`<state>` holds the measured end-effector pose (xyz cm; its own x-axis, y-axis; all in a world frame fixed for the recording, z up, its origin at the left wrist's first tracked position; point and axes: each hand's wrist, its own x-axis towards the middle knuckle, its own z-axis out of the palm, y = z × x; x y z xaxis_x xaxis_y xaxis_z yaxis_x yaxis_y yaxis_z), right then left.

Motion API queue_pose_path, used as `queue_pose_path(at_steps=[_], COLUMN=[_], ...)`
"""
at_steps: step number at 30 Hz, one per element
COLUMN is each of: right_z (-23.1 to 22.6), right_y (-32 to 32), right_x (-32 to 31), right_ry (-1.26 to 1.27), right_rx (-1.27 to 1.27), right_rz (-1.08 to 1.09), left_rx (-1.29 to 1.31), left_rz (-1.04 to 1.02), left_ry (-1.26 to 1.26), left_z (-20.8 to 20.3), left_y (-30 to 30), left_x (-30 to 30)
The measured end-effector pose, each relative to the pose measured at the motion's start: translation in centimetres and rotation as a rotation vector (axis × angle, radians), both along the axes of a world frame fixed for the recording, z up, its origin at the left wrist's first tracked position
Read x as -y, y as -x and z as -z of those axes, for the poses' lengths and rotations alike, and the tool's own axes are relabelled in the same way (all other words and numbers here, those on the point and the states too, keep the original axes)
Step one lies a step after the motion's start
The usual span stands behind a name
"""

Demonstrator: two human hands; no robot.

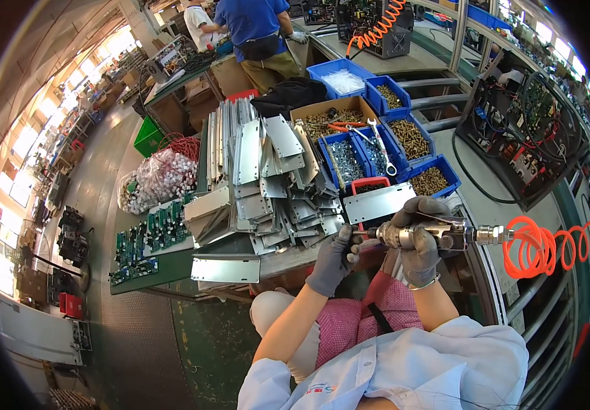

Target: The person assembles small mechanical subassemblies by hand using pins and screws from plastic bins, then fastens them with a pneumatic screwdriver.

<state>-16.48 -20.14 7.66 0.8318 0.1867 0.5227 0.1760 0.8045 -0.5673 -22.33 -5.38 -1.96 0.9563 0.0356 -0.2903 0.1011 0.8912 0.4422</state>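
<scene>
One silver driver (453, 238) in right hand (423, 257), bit (361, 232) by left hand (332, 262).

The tool (453, 237) is silver, its hose (550, 247) orange.

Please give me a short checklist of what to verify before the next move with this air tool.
1. Right hand grips the air tool: ok, fingers and thumb wrap its body.
2. Left hand clear of the bit: not ok, its fingers are closed at the bit's end.
3. Orange coiled hose attached: ok, it appears to meet the tool's rear fitting.
4. Air pressure on: cannot tell.
5. Metal plates evenly stacked: not ok, the pile is uneven.
6. Gloves on: ok, both hands.
</scene>
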Motion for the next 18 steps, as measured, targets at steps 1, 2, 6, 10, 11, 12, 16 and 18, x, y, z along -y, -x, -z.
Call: queue_pose_path(at_steps=[1, 2, 6, 10, 11, 12, 16, 18], right_z=[0.1, 0.2, 0.2, 0.6, 0.7, 0.7, 0.6, 0.6], right_y=[0.0, 0.0, 0.3, 0.3, 0.1, -0.1, -1.2, -2.8], right_x=[-0.1, -0.1, -0.3, -0.6, -0.7, -0.8, -0.7, -1.0], right_ry=[0.001, 0.001, -0.016, -0.014, -0.016, -0.015, 0.076, 0.140], right_rx=[0.001, 0.005, -0.010, -0.046, -0.016, 0.013, -0.056, -0.004], right_rz=[-0.001, -0.003, -0.026, 0.026, 0.024, 0.025, 0.019, 0.097], left_rx=[0.007, 0.015, 0.013, -0.021, -0.034, -0.042, -0.020, -0.005], left_rz=[-0.015, -0.030, -0.066, -0.089, -0.092, -0.088, -0.222, -0.235], left_ry=[0.008, 0.017, -0.058, -0.129, -0.145, -0.139, -0.837, -0.947], left_z=[0.0, 0.0, -0.6, -0.9, -1.2, -1.5, -2.6, -2.6], left_y=[0.0, 0.0, 0.5, 0.9, 0.9, 0.8, -0.1, -0.9], left_x=[0.1, 0.1, 0.3, 0.2, 0.2, 0.1, 0.0, -0.4])
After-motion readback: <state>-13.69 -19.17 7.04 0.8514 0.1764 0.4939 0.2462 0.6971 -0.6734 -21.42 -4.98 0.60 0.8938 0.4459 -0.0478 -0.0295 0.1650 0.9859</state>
